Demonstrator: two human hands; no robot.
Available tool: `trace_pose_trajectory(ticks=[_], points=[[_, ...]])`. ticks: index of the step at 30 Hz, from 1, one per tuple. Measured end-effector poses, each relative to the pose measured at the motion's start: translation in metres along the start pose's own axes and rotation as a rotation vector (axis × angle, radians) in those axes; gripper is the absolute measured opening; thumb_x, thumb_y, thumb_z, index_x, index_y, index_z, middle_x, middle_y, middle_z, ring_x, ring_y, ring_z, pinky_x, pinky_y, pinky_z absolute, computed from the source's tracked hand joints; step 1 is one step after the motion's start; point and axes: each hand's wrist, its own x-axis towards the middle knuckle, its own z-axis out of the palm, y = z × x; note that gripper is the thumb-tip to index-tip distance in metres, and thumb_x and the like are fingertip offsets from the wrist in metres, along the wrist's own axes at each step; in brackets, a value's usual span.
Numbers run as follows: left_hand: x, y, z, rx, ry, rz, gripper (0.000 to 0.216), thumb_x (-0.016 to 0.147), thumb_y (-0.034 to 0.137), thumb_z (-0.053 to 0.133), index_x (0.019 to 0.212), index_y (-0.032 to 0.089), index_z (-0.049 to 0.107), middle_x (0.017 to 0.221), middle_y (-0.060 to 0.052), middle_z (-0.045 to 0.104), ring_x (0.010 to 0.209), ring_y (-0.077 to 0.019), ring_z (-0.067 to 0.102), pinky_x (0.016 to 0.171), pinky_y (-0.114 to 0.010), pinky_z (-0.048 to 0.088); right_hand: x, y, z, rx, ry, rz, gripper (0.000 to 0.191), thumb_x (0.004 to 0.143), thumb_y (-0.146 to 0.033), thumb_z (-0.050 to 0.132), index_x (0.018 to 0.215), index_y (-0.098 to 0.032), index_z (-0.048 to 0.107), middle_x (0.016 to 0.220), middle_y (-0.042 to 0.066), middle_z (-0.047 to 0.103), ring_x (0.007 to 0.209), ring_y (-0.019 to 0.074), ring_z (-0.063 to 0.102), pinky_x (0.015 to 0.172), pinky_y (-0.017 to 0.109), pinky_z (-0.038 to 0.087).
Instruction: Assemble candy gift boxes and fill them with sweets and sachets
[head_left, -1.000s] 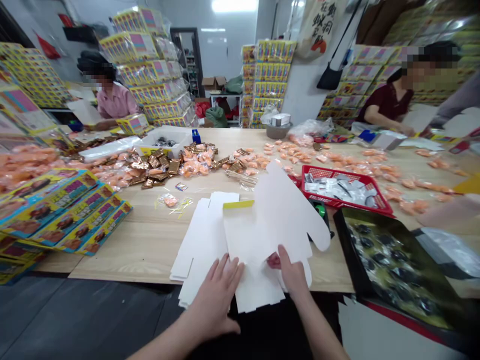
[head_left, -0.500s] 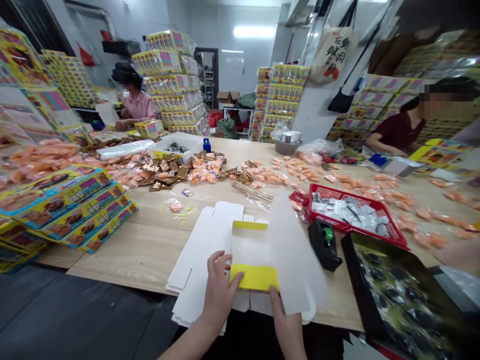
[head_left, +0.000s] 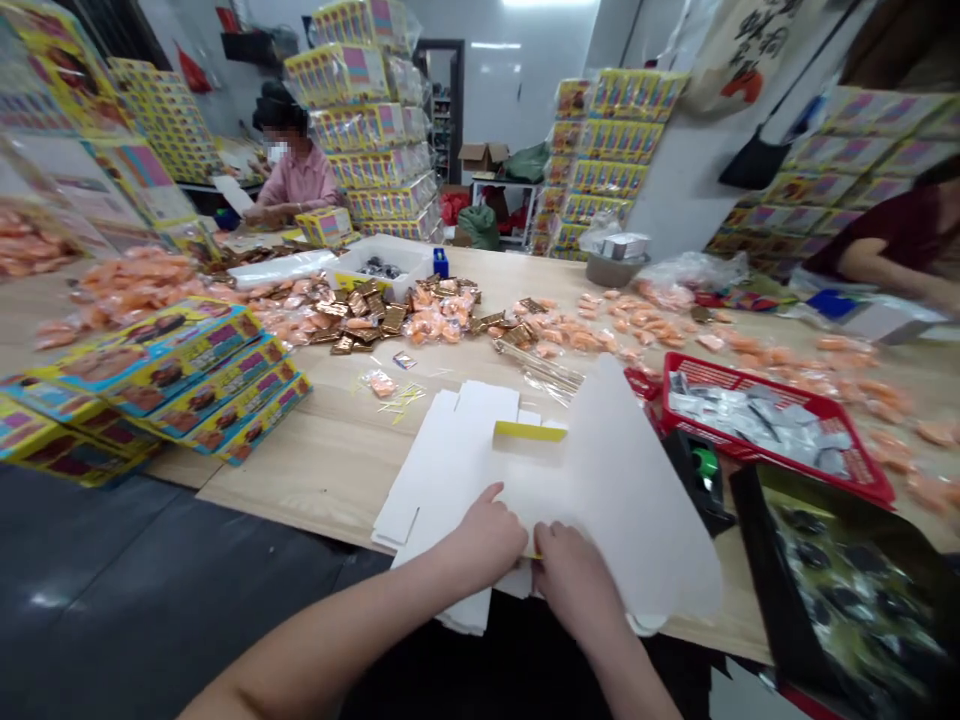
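A flat white cardboard box blank (head_left: 600,480) with a yellow flap (head_left: 529,431) lies on top of a stack of white blanks (head_left: 442,460) at the near edge of the wooden table (head_left: 330,450). Both my hands press on its near edge. My left hand (head_left: 487,535) is closed over the fold, thumb pointing up. My right hand (head_left: 574,580) sits beside it, fingers curled on the card. The blank's right panel stands lifted and curved.
Stacked yellow printed boxes (head_left: 187,380) lie at left. Orange and gold packets (head_left: 420,320) are strewn over the table. A red basket (head_left: 772,425) of silver sachets, a black tape dispenser (head_left: 694,475) and a dark tray (head_left: 847,590) are at right. Two people sit behind.
The near yellow flap has been folded under and is now almost hidden by my hands. Both hands closed together on the blank's near edge. The camera view shifted left.
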Motion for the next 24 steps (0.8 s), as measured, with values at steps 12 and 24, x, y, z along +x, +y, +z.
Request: trace_pose_trajectory(ticks=[12, 24], points=[[0.002, 0.013, -0.03, -0.135, -0.203, -0.036, 0.023, 0.081, 0.037, 0.065, 0.077, 0.016, 0.072, 0.075, -0.01, 0.074, 0.076, -0.0253, 0.07, 0.106, -0.054, 0.031, 0.0, 0.037, -0.003, 0.023, -0.042, -0.307, 0.016, 0.085, -0.013, 0.057, 0.084, -0.023, 0.069, 0.08, 0.003, 0.069, 0.078, 0.021, 0.065, 0.085, 0.038, 0.042], [-0.037, 0.025, 0.01, -0.255, -0.154, -0.056, 0.012, 0.091, 0.021, 0.059, 0.1, 0.019, 0.066, 0.101, -0.008, 0.067, 0.094, -0.0263, 0.065, 0.077, -0.036, 0.054, -0.027, 0.07, -0.016, 0.238, 0.618, -0.609, 0.042, 0.082, -0.007, 0.05, 0.118, -0.024, 0.061, 0.109, 0.006, 0.069, 0.108, 0.0193, 0.063, 0.09, 0.03, 0.053]])
